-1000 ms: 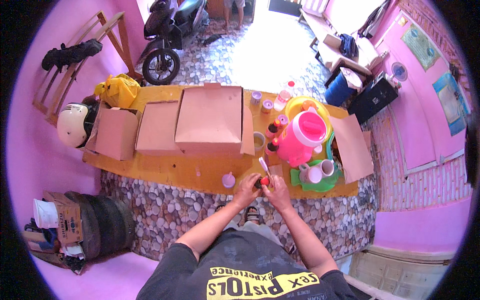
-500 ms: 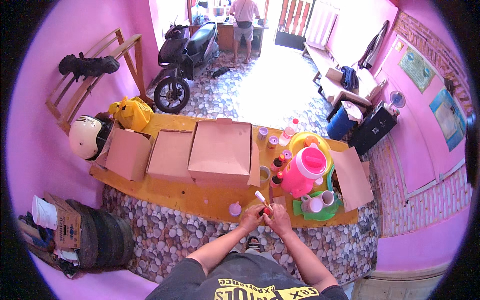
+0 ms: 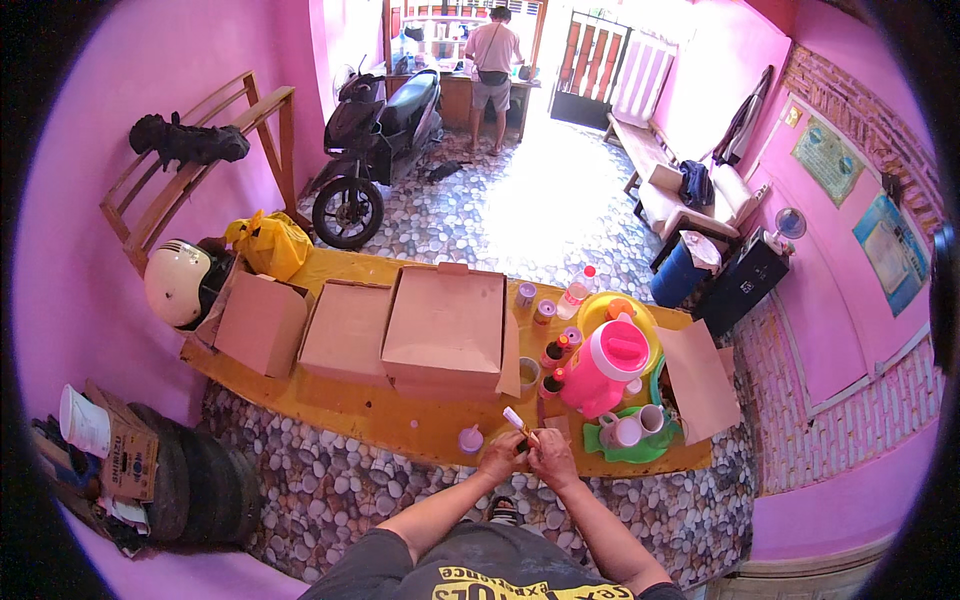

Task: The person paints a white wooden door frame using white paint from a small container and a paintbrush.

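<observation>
My left hand (image 3: 499, 460) and my right hand (image 3: 553, 460) meet at the table's near edge, both with fingers closed. Between them is a small dark thing (image 3: 522, 446), mostly covered by my fingers. A slender stick with a white end (image 3: 513, 417) and a brownish shaft slants up and left from my right fingers; its lower part is hidden. Left of my hands stands a small pale purple cup with a thin stick (image 3: 470, 439). To the right, two mugs (image 3: 626, 432) rest on a green tray (image 3: 650, 456). Two dark bottles with red caps (image 3: 552, 382) stand beyond my hands.
On the yellow table (image 3: 350, 415) are cardboard boxes (image 3: 445, 320), a pink jug (image 3: 605, 365), a clear bottle (image 3: 577, 292) and a helmet (image 3: 175, 283). A motorbike (image 3: 375, 150) and a person (image 3: 492, 75), back turned, are farther off. Stacked tyres (image 3: 195, 475) stand at left.
The whole view has shifted, so the table sits slightly lower. My hands remain together; the red thing seen between them earlier is now mostly hidden and looks dark.
</observation>
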A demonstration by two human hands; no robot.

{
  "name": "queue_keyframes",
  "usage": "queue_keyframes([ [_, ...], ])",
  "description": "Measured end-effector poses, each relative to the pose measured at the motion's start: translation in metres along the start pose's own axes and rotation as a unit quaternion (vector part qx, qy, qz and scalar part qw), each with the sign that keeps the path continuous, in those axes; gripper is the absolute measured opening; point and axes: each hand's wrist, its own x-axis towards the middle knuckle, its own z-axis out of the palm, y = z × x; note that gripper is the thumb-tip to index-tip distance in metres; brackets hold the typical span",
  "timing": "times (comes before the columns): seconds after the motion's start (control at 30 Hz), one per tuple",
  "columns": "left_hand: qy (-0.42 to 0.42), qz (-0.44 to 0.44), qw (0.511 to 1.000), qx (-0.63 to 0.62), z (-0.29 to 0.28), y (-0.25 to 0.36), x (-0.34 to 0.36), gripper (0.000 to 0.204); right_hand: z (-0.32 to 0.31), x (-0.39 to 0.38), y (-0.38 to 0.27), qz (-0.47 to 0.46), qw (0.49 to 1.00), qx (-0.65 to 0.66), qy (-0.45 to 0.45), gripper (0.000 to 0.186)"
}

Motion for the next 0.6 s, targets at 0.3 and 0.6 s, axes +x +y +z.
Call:
queue_keyframes([
  [0.3, -0.015, -0.006, 1.0, -0.02, 0.0, -0.003, -0.001, 0.043, 0.001, -0.001, -0.004, 0.019, 0.999, -0.038, 0.002, 0.031],
  [0.6, -0.002, -0.006, 1.0, -0.03, -0.005, 0.006, -0.003, 0.04, 0.01, -0.003, 0.003, -0.002, 1.0, -0.026, -0.016, 0.034],
])
